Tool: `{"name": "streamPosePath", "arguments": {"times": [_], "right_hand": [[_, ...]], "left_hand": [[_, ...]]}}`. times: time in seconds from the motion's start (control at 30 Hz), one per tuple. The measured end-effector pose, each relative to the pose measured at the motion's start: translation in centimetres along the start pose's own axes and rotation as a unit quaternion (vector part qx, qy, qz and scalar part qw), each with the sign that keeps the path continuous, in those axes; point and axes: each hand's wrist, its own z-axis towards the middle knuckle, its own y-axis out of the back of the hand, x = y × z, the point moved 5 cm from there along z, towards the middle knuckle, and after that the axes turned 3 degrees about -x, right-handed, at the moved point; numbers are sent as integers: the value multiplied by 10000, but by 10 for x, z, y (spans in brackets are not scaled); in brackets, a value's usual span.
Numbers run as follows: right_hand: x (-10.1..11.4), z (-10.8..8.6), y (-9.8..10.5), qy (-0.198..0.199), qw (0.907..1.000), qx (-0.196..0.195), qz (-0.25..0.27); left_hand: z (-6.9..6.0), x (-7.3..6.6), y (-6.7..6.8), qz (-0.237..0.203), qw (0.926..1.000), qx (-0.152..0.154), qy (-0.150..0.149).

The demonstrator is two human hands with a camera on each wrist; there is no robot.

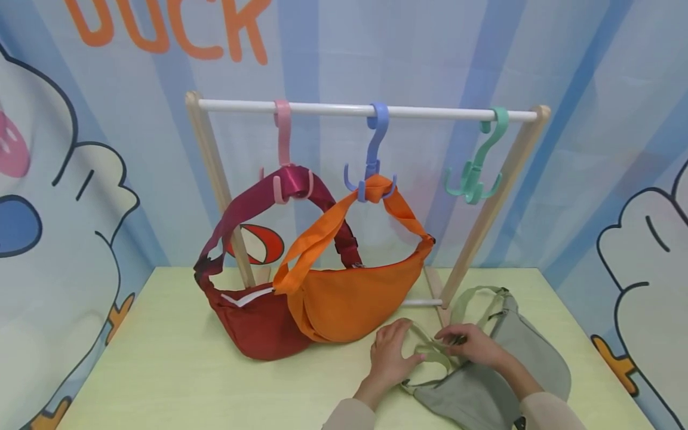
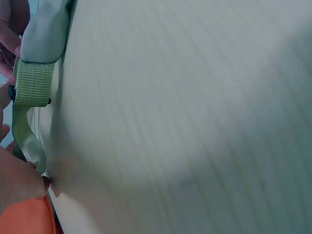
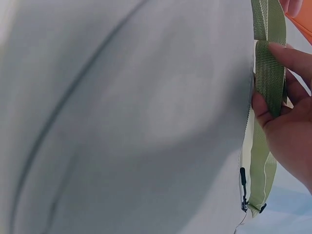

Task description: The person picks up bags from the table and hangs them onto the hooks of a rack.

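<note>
A grey-green crossbody bag [image 1: 537,352] lies on the table at the front right, its light green webbing strap [image 1: 438,358] looped toward the rack. My left hand [image 1: 389,353] holds the left part of that strap, fingers and thumb bent about the loop. In the left wrist view the strap [image 2: 35,85] runs down to the fingers of the left hand [image 2: 19,178] at the edge. My right hand [image 1: 475,346] pinches the strap farther right. The right wrist view has the right thumb and fingers [image 3: 263,109] on the webbing, beside the bag's zipper [image 3: 243,190].
Behind the hands stands a rack with a white rail [image 1: 333,109]. A dark red bag [image 1: 258,334] hangs from a pink hook [image 1: 283,137], an orange bag [image 1: 360,298] from a blue hook [image 1: 378,131]. The green hook [image 1: 473,179] on the right carries no bag.
</note>
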Motion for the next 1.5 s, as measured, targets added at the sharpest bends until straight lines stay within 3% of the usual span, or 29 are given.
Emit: {"name": "streamPosePath", "arguments": {"times": [0.23,0.43,0.73,0.97,1.3,1.5], "right_hand": [[1,-3,-3,64,9992,262,280],[7,-5,-4,319,9969,468,547],[13,-4,-3,369,9966,576,448],[22,-4,3,431,9964,579,434],[36,-1,14,366,9965,599,448],[47,2,24,614,9973,389,143]], "left_hand": [[-1,0,-2,89,9998,21,-157],[0,2,-3,65,9997,225,-87],[2,4,-2,-57,9995,318,-38],[3,4,-2,-47,9997,223,2],[5,5,1,-195,9994,-183,212],[6,5,3,-335,9984,-409,218]]}}
